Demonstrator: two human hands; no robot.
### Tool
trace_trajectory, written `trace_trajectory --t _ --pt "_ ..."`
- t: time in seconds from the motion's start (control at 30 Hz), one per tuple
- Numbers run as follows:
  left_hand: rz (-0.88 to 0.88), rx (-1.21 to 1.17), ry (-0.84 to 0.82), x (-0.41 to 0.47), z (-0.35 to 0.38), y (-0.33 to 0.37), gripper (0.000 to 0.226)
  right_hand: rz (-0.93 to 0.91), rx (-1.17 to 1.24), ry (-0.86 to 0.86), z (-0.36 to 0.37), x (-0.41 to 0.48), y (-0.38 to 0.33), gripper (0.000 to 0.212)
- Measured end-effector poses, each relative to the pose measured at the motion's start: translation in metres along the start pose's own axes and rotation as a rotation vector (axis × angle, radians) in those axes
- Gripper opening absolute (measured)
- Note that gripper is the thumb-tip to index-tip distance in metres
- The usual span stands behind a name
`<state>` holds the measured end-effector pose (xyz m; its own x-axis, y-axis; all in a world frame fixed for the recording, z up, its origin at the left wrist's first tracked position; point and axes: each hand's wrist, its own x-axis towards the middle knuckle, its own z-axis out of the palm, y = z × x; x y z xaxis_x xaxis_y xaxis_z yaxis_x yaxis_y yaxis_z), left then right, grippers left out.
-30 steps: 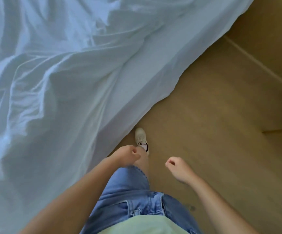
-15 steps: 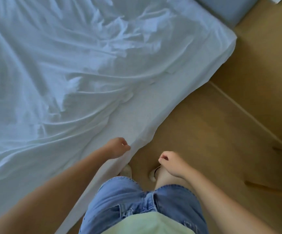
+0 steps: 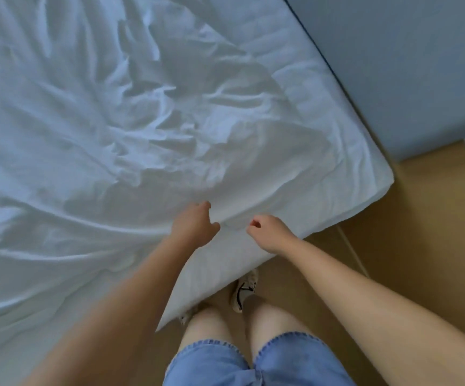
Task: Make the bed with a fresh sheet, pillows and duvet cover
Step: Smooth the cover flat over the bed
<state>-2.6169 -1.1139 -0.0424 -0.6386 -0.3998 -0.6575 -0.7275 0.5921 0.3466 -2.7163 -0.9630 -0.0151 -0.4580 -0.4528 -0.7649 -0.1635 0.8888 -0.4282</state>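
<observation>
View from above of a bed draped in a white sheet point(image 3: 142, 135), rumpled across the middle and hanging over the near side of the mattress. The bed's right corner point(image 3: 376, 188) sits close to a grey-blue panel point(image 3: 406, 65) at far right.

A second ago the person was walking along the bedside with both hands over the wooden floor point(image 3: 420, 246); now they stand at the edge, both hands up at the sheet's overhang. The left hand point(image 3: 195, 227) hovers, fingers curved, over the cloth – whether it pinches any is unclear. The right hand point(image 3: 270, 232) is loosely curled just beside it and appears to hold nothing.

Judging by this, the next job is pulling the sheet taut at this corner – an early stage, with no pillows or duvet in view.
</observation>
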Motion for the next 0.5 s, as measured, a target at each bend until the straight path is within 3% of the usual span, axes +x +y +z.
trace_trajectory --t 0.17,0.3,0.43,0.5 --pt "0.208 0.218 0.137 0.075 0.009 0.065 0.058 0.025 -0.073 0.180 -0.074 0.081 0.009 0.020" --pt "0.249 0.337 0.283 0.130 0.019 0.083 0.071 -0.042 -0.313 0.222 -0.102 0.136 0.024 0.049" --pt "0.223 0.272 0.343 0.160 0.009 0.069 0.031 -0.142 -0.476 0.247 -0.106 0.169 0.022 0.057" --pt "0.285 0.229 0.297 0.167 0.001 0.064 0.025 -0.233 -0.616 0.255 -0.106 0.179 0.018 0.055"
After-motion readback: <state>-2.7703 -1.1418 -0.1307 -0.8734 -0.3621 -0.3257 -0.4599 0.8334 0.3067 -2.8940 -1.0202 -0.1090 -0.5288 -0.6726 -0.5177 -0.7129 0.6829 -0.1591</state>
